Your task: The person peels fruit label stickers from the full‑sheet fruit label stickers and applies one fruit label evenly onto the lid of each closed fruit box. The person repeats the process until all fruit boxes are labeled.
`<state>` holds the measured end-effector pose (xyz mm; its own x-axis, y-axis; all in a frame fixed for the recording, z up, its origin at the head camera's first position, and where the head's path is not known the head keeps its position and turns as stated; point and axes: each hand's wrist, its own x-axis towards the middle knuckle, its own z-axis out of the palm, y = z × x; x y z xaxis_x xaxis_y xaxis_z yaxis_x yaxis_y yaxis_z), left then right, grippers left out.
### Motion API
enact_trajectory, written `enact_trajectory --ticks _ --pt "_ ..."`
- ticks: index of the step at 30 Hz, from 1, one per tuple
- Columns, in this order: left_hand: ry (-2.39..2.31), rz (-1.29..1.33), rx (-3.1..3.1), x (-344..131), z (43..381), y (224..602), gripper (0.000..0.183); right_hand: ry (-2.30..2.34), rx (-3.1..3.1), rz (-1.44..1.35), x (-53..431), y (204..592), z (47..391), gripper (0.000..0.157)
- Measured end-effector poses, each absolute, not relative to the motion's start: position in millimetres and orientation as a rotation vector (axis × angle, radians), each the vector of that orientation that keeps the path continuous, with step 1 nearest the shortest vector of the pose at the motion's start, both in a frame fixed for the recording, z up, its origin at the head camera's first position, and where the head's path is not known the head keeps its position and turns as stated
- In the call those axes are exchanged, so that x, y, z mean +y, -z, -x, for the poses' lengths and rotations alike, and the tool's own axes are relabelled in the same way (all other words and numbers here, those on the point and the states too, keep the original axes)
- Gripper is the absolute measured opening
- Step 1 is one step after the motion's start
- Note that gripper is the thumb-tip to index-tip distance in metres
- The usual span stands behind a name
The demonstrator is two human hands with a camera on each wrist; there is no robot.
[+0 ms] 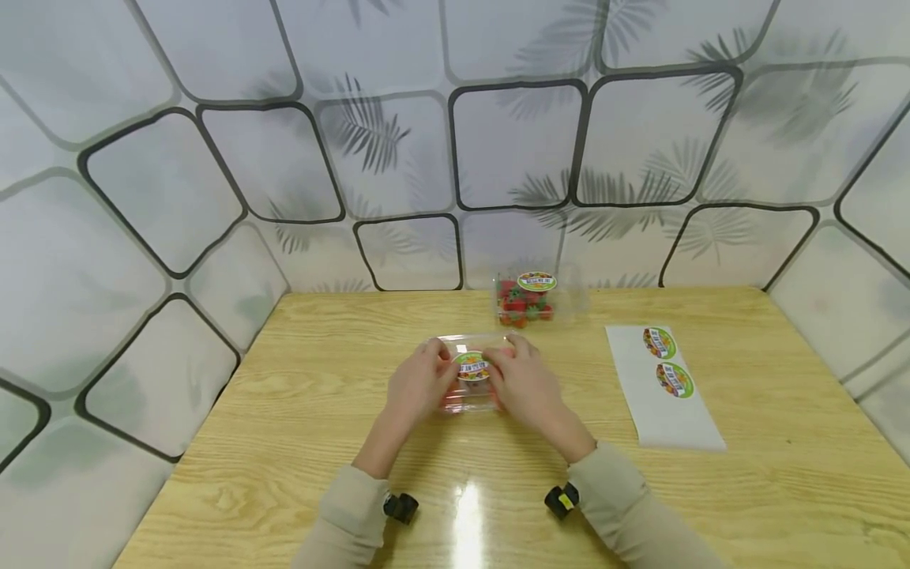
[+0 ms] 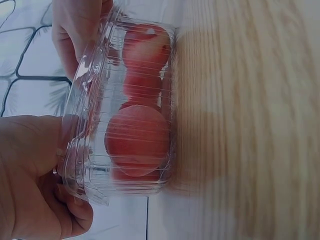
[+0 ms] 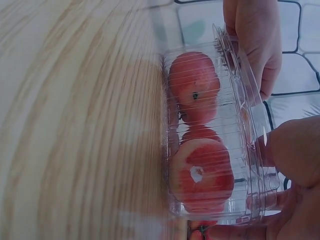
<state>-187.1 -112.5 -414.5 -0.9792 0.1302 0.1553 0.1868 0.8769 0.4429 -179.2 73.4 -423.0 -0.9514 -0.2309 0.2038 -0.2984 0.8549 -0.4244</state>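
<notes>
A clear plastic clamshell box sits on the table between both hands, its lid down. Round reddish fruits show through its ribbed wall; their kind is hard to tell. On the lid lies an oval colourful sticker with printed writing. My left hand grips the box's left end, thumb on top at the sticker's left edge, fingers curled over the side. From the right, my right hand holds the other end, thumb at the sticker's right edge, fingers bent round the rim.
Behind the box, against the patterned wall, stands another clear box of strawberries with a similar oval sticker. To the right lies a white backing sheet bearing two oval stickers. The wooden table meets the wall at its back.
</notes>
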Motion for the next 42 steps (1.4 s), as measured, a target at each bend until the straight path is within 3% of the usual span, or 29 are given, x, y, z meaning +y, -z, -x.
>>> enact_trajectory --ticks 18,42 --pt "0.645 0.122 -2.979 -144.7 206.5 409.1 0.023 -0.756 -2.913 -0.382 30.8 419.8 198.4 0.026" --pt "0.637 0.041 -2.955 -156.8 232.7 418.3 0.023 -0.766 -2.916 -0.406 18.3 426.1 226.7 0.03"
